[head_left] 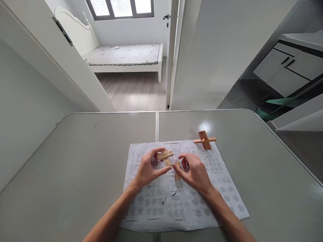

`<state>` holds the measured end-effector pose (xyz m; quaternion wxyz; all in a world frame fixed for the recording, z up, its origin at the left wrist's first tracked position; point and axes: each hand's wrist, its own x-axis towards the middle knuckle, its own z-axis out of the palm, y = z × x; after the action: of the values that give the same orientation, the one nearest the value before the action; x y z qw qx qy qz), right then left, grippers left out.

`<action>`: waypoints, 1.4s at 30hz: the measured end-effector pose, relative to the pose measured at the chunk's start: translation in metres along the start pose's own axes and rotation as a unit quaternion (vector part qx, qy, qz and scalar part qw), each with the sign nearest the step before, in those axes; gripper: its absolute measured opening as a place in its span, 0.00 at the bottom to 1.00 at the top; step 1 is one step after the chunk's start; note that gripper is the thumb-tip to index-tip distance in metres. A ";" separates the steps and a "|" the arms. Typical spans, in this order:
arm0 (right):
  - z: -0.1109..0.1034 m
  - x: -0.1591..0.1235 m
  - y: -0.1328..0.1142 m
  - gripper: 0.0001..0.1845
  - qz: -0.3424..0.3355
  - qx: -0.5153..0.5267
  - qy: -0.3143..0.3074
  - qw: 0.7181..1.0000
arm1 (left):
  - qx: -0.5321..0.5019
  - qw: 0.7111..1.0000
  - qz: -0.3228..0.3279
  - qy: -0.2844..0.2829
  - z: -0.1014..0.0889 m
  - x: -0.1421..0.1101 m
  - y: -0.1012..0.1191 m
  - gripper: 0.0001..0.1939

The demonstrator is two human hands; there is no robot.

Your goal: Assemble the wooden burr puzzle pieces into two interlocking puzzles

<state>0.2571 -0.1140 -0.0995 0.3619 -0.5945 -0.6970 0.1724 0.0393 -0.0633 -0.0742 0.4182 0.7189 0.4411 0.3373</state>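
My left hand (148, 169) pinches a small group of joined pale wooden puzzle bars (165, 156) just above a printed instruction sheet (181, 201) on the grey table. My right hand (194, 171) is curled beside it, fingertips gripping another wooden bar (177, 169) that points toward me. The two hands nearly touch at the thumbs. A finished wooden cross-shaped puzzle (205, 139) stands at the sheet's far right corner, apart from both hands.
The grey table (75, 161) has a seam down its middle and rounded far corners. Beyond it an open doorway shows a bed (126, 55) on a wood floor. Grey cabinets (290, 67) stand at the right.
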 end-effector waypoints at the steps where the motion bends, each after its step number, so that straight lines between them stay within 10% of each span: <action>1: 0.000 0.000 -0.001 0.11 -0.003 -0.013 -0.009 1.000 | 0.003 1.000 0.003 -0.002 0.000 0.000 0.000 0.31; 20: -0.004 0.001 -0.010 0.11 0.099 0.162 0.049 0.981 | 0.060 0.997 0.046 0.009 0.001 -0.002 0.000 0.31; 42: 0.008 -0.004 -0.004 0.12 0.057 0.174 0.052 0.982 | 0.064 0.995 0.072 0.017 0.002 -0.001 0.001 0.30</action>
<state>0.2489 -0.1177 -0.1037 0.4858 -0.5689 -0.6016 0.2801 0.0408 -0.0649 -0.0744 0.3380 0.7681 0.4164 0.3498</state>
